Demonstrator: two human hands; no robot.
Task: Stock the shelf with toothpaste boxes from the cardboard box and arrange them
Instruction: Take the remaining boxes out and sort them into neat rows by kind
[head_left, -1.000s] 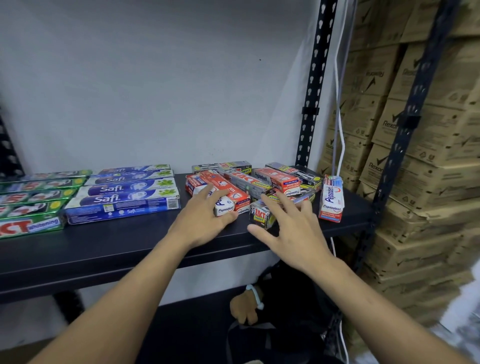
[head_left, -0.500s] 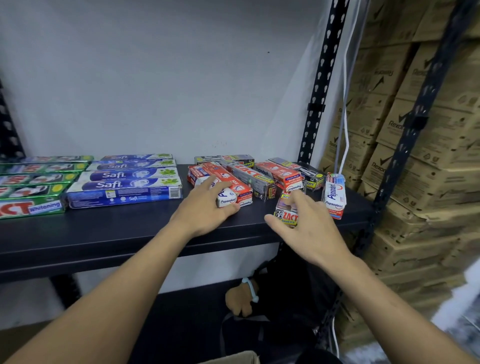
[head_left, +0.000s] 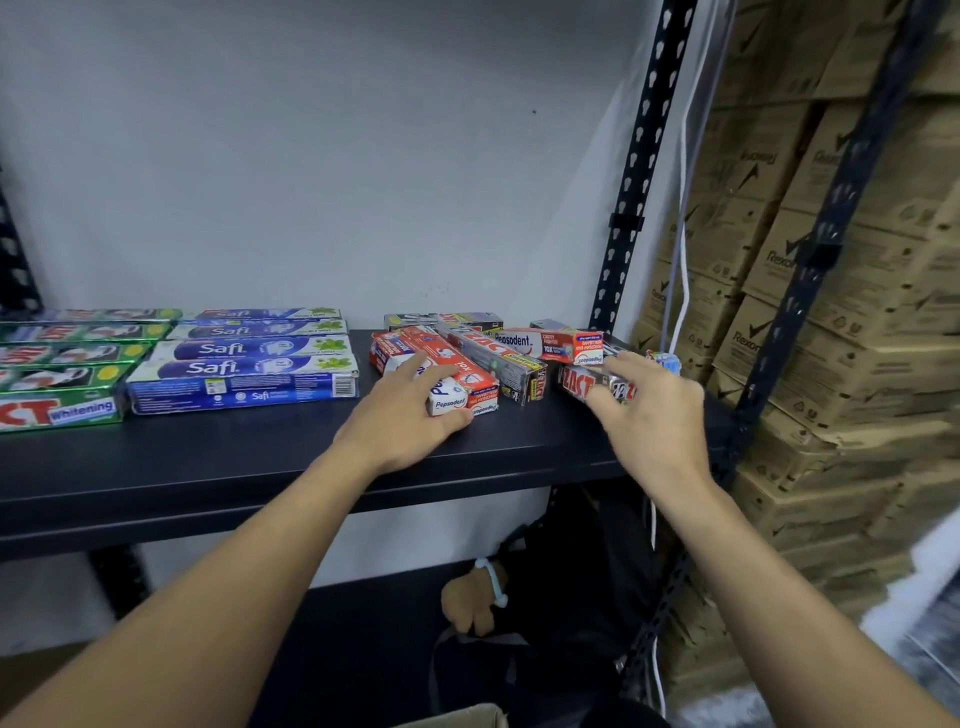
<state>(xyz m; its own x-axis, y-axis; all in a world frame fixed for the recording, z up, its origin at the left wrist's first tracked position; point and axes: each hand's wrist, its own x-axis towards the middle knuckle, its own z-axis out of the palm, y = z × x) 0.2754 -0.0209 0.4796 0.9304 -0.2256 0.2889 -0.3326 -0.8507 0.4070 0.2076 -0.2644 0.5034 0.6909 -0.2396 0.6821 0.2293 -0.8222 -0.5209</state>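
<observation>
Half arranged: left rows neat, right pile a jumble.
On the shelf (head_left: 260, 470), the green Zact boxes (head_left: 62, 387) and Safi boxes (head_left: 244, 364) lie squared up; the small cartons (head_left: 545, 345) at right sit crooked and overlapping. Your left hand (head_left: 400, 421) grips a red Pepsodent box (head_left: 460, 397) there; your right hand (head_left: 652, 421), blurred, curls round a black Zact box (head_left: 582, 382). Cardboard box (head_left: 467, 714) contents: out of view.
</observation>
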